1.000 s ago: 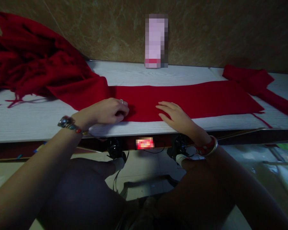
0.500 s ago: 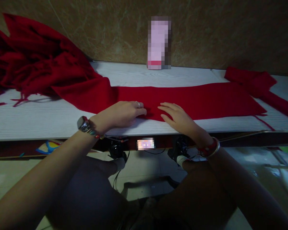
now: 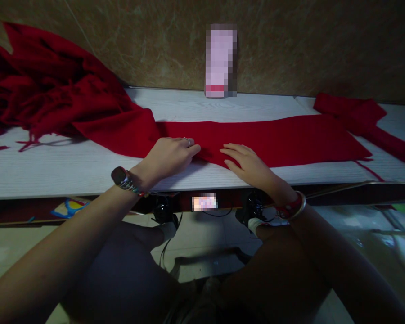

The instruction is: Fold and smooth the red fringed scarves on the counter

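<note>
A long red scarf (image 3: pixel 283 137) lies flat across the white table (image 3: pixel 54 168), running from a heaped red pile at the left to the right. My left hand (image 3: pixel 170 155) rests on the scarf's near edge, fingers stretched forward and lying together, a ring on one finger and a watch on the wrist. My right hand (image 3: pixel 246 162) lies flat on the scarf beside it, fingers spread, with a red and silver bangle on the wrist. Both palms press the cloth; neither hand grips anything.
A bunched heap of red fringed cloth (image 3: pixel 50 90) covers the table's left end. Another folded red piece (image 3: pixel 361 114) lies at the far right. A blurred pink upright object (image 3: pixel 221 60) stands against the brown wall. My knees sit below the table edge.
My left hand has slid right along the scarf's near edge and uncurled from a loose fist to flat fingers. My right hand has stayed put.
</note>
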{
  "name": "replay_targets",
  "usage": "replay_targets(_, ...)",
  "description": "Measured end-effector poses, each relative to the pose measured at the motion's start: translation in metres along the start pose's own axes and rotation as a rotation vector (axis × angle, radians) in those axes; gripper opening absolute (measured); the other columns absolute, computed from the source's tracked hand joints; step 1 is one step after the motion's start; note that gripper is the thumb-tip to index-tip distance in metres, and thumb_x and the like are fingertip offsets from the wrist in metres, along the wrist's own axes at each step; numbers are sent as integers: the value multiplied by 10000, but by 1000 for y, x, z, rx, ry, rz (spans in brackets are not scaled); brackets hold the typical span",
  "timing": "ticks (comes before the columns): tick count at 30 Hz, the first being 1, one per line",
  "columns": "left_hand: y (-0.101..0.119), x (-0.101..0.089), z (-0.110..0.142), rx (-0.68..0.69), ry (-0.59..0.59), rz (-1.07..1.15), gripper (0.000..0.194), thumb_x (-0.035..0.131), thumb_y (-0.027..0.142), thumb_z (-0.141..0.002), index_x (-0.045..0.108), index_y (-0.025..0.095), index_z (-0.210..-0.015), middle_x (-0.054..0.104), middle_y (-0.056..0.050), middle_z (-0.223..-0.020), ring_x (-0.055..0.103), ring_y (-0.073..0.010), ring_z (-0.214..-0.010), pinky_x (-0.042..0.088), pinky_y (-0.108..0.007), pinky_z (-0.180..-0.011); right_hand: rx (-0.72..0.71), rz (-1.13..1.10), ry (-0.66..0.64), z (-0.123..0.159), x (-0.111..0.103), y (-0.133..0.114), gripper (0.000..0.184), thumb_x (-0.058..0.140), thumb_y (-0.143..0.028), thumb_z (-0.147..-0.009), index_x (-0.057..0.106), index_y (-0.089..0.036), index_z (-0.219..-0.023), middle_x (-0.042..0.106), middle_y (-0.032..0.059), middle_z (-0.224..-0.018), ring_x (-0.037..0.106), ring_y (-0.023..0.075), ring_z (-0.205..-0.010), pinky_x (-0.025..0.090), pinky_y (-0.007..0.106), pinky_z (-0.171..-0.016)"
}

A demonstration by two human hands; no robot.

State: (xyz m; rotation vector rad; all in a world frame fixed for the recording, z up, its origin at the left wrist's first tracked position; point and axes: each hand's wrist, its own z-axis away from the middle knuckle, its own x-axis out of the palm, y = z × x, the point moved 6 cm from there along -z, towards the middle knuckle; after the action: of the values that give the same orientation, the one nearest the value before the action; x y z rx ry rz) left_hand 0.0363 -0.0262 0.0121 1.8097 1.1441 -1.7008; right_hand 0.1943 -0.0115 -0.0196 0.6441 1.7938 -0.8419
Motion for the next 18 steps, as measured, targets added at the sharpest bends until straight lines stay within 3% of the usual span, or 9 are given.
replay_targets(9,-34,1,17,-185,103,-24,264,405,110,-824,654,144,-905,663,-104,-823,621,-224,-786,439,-335,-664,29,10,-38,-1,1,0,385,448,-200,-882,572,-150,-1244,545,97,-1343,475,223,-1250,317,461,-1089)
replay_targets(14,-18,0,15,-35,158,-137,255,435,248,-895,638,154,-1018,676,-91,-912,631,-213,-807,450,-315,-667,24,3,-34,-1,-1,-1,384,432,-215,-894,575,-134,-1241,545,106,-1341,477,222,-1245,320,440,-1086)
replay_targets(18,0,0,7,77,135,-119,292,377,238,-932,663,177,-931,679,-69,-861,628,-183,-761,441,-283,-622,16,-1,-12,0,-1,-1,380,427,-221,-890,581,-156,-1232,556,91,-1331,488,218,-1233,331,445,-1077)
